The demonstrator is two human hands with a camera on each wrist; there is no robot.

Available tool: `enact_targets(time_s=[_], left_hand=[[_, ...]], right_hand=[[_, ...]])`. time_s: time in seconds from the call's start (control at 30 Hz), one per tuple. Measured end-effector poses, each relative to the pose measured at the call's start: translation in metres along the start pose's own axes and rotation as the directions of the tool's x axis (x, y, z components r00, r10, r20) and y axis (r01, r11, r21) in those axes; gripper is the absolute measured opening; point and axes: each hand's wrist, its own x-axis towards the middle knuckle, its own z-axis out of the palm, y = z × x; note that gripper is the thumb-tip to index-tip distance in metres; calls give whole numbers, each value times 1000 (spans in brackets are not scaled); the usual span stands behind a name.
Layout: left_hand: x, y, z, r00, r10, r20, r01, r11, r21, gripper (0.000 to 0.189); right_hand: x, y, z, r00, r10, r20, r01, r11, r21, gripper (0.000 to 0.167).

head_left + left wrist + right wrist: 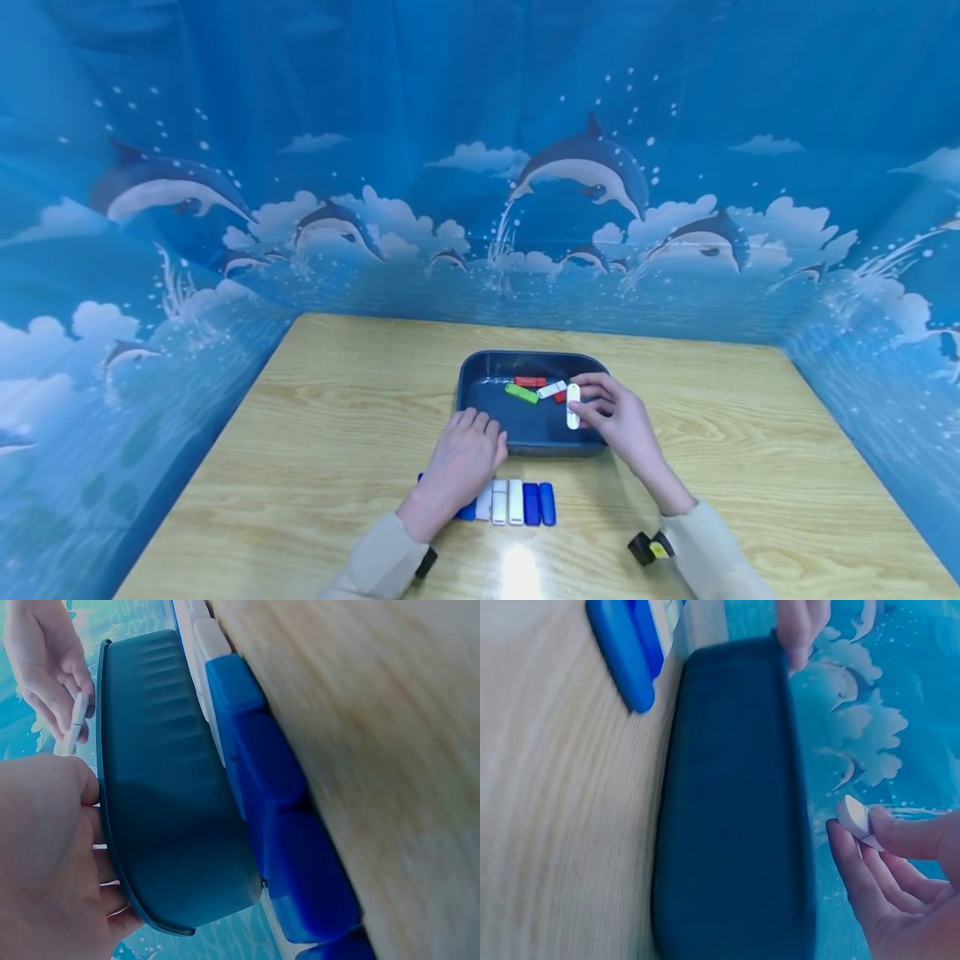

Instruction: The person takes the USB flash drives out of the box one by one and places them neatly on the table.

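Note:
My right hand (618,417) pinches a white USB stick (573,407) between thumb and fingers, above the right side of a dark blue tray (536,448). In the right wrist view, the white stick (853,816) stands out past the fingertips, higher than the tray's rim. My left hand (465,454) grips the tray's rim at the near left corner. Its fingers (112,898) hook over the rim in the left wrist view. Inside the tray lie a green stick (522,393), a red stick (530,382), a white stick (552,389) and another red one, partly hidden.
A row of white sticks (515,502) and blue sticks (547,504) lies on the wooden table (360,450) before the tray; my left arm covers its left end. A blue dolphin-print curtain (420,167) surrounds the table's back and sides.

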Motion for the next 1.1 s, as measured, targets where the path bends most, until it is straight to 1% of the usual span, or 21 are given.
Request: enact_targets(time_s=[0.1, 0.2, 0.43, 0.53, 0.67, 0.8, 1.03, 1.1], left_hand=[[0, 0, 0, 1000, 3, -6, -3, 1000, 5, 35], [0, 0, 0, 1000, 5, -12, -5, 1000, 11, 34], [0, 0, 1, 1000, 10, -18, -10, 1000, 17, 34], [0, 0, 1, 1000, 14, -21, -14, 1000, 19, 34], [0, -1, 1, 999, 16, -28, -16, 1000, 19, 33], [0, -1, 1, 999, 19, -37, -18, 999, 26, 33], [-1, -1, 0, 999, 18, -29, -18, 1000, 26, 33], [-1, 0, 0, 999, 20, -30, -20, 999, 27, 33]], right_hand=[[-10, -5, -4, 1000, 13, 24, -14, 998, 58, 36], [-21, -10, -7, 998, 24, 51, -29, 996, 81, 37], [-42, -8, -3, 993, 75, 94, -80, 996, 48, 38], [-51, -4, 0, 990, 57, 131, -65, 996, 54, 38], [-60, 3, 5, 977, 25, 213, -38, 998, 55, 38], [-64, 11, 10, 961, 30, 275, -41, 999, 32, 35], [-67, 24, 16, 938, 117, 326, -129, 991, 16, 32], [-67, 26, 17, 935, 127, 331, -130, 991, -15, 32]])
